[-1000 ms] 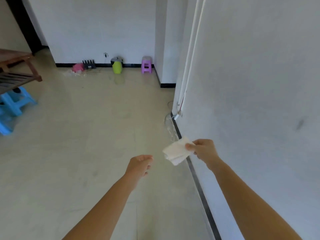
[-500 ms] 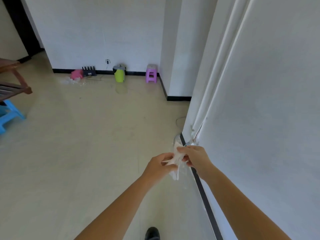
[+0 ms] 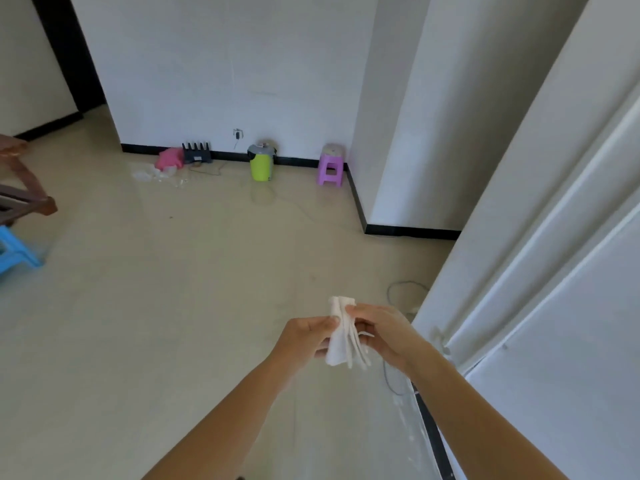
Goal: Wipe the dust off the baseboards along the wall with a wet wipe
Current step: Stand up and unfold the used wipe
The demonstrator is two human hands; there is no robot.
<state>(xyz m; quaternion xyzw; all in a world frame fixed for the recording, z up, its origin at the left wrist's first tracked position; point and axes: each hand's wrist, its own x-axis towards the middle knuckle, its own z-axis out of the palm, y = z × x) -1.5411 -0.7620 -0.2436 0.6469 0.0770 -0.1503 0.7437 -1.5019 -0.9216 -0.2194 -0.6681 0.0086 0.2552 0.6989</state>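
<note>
Since a second ago the left hand (image 3: 304,337) has joined the right hand (image 3: 384,336) on the wet wipe (image 3: 341,336). Each grip is now clamped on its upper part, at lower centre of the frame. The wipe's long axis hangs downward, with loose folds dangling below the fingers. The black baseboard (image 3: 432,434) runs along the wall at lower right, below and right of the wipe and nearer the right hand, which looks better placed to carry it down.

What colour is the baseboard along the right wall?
The baseboard is black; head view shows it best.
</note>
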